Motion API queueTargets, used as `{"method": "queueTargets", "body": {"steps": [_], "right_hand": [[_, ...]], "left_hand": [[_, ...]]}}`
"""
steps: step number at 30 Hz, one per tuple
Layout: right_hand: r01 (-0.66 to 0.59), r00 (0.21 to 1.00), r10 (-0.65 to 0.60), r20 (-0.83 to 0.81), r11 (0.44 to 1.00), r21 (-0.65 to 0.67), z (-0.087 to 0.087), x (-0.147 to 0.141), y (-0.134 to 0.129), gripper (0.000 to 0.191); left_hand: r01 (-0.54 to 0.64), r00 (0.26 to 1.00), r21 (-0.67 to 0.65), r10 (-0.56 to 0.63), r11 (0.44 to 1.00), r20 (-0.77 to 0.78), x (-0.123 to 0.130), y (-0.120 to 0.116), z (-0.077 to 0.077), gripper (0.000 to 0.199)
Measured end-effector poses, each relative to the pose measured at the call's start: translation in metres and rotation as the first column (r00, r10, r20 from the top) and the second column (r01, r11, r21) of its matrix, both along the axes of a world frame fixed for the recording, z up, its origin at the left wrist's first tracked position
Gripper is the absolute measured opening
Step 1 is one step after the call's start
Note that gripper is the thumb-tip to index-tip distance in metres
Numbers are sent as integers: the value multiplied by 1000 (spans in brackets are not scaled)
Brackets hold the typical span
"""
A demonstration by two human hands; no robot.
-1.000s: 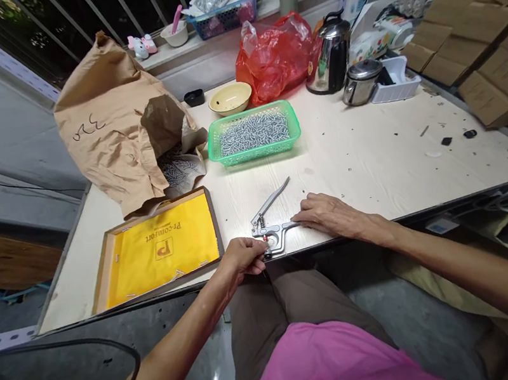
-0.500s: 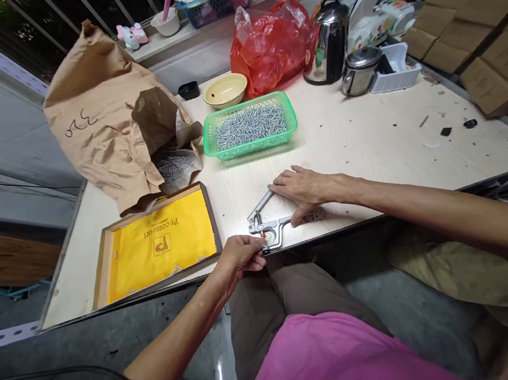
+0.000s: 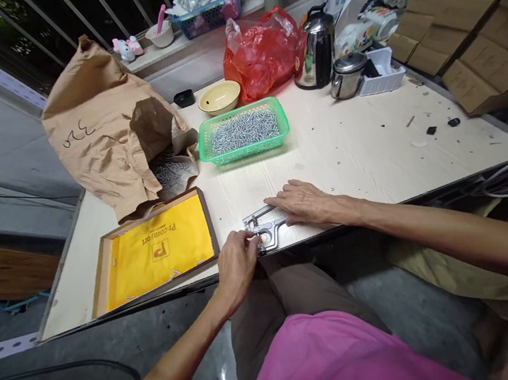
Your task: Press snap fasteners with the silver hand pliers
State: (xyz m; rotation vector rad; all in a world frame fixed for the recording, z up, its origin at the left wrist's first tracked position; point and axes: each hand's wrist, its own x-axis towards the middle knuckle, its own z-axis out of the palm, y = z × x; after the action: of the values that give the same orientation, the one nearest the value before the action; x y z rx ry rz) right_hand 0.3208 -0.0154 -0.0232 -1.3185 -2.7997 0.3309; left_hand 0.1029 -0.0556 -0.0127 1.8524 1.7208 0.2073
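A grey metal hand tool [image 3: 268, 234] lies at the table's front edge, with two handles, a small coil spring and a looped frame. My right hand [image 3: 307, 203] is wrapped over its handle ends, fingers on the upper handle and thumb by the lower one. At the tool's left end, my left hand [image 3: 237, 263] pinches with thumb and forefinger; whatever lies between the fingertips is too small to make out. To the left sits a shallow cardboard tray [image 3: 208, 219] lined with a yellow printed sheet [image 3: 185, 239], with a few small metal pins on it.
A green basket [image 3: 248, 152] full of small metal pins stands behind the tool. A torn paper sack [image 3: 95, 131] spills similar pieces at the left. Farther back are a cream bowl [image 3: 220, 98], red plastic bag [image 3: 261, 54], kettle [image 3: 318, 45] and steel pot [image 3: 348, 75].
My right hand has pressed the upper handle down towards the lower one, narrowing the gap. My left hand has turned, its back now more upward, still at the tool's left end. The view has shifted slightly.
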Motion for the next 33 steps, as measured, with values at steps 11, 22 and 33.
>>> {"method": "queueTargets", "body": {"steps": [11, 22, 33], "right_hand": [[150, 988, -152, -21, 985, -82, 8, -4, -11, 73], [157, 977, -151, 149, 987, -29, 6, -16, -7, 20], [149, 979, -142, 143, 988, -39, 5, -6, -2, 32]], "left_hand": [[562, 816, 184, -502, 807, -287, 44, 38, -10, 49], [537, 809, 166, -448, 827, -381, 49, 36, -10, 16], [512, 841, 213, -435, 832, -321, 45, 30, -16, 27]]}}
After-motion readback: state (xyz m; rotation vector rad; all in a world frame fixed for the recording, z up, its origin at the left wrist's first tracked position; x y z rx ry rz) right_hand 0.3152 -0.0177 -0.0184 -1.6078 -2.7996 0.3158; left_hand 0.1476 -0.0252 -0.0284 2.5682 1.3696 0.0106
